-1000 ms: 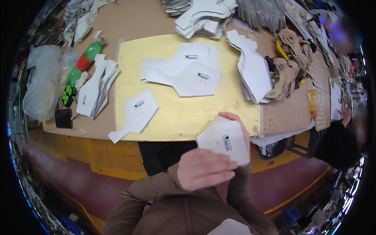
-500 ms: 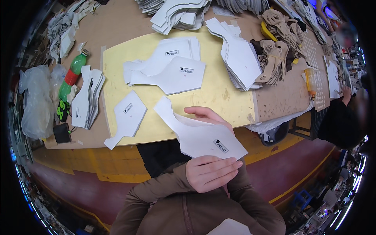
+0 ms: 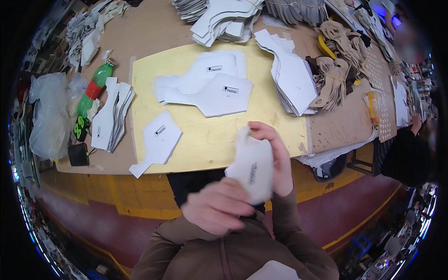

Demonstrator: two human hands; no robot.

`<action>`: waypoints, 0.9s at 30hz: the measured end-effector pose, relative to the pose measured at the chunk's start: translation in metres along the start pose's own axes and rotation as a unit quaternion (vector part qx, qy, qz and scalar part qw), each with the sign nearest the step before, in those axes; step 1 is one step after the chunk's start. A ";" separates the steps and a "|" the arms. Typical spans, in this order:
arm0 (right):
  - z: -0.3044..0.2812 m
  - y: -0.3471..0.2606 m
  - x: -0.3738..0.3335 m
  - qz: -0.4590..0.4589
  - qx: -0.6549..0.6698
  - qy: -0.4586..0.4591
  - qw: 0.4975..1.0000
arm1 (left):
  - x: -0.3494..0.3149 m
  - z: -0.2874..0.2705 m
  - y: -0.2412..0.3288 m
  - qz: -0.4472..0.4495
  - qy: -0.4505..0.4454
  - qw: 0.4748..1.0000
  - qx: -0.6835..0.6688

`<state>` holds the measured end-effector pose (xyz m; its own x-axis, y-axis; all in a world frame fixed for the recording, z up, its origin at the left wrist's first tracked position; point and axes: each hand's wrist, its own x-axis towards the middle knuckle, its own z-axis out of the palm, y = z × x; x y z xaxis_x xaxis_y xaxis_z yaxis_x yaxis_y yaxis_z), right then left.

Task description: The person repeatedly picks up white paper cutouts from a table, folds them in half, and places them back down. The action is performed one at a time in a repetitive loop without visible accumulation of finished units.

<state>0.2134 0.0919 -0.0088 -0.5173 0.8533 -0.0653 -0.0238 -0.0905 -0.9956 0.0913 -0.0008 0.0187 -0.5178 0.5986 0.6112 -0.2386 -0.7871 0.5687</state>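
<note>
Now curled upright at lower centre, no longer flat: white piece [image 3: 251, 169] gripped by left hand [image 3: 218, 205] and right hand [image 3: 278, 158].

both hands [image 3: 242, 196] hold a white, seemingly folded cut-out [image 3: 252, 169].

The table [image 3: 154, 42] carried a yellow board [image 3: 214, 135] bearing white cut pieces [image 3: 210, 86]. Left of the board lay a white stack [image 3: 111, 116] and a green bottle [image 3: 93, 91]; right of it, tan pieces [image 3: 336, 77].
</note>
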 end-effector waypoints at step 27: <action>-0.031 0.005 -0.035 -0.066 -0.451 -0.041 0.889 | -0.013 -0.072 -0.030 -0.126 -0.362 0.767 0.515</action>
<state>0.2577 0.0778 -0.0138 -0.6220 0.7826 0.0255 0.5880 0.4883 -0.6448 0.0457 0.0047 -0.0459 0.1195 0.9314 0.3438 0.7117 -0.3218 0.6244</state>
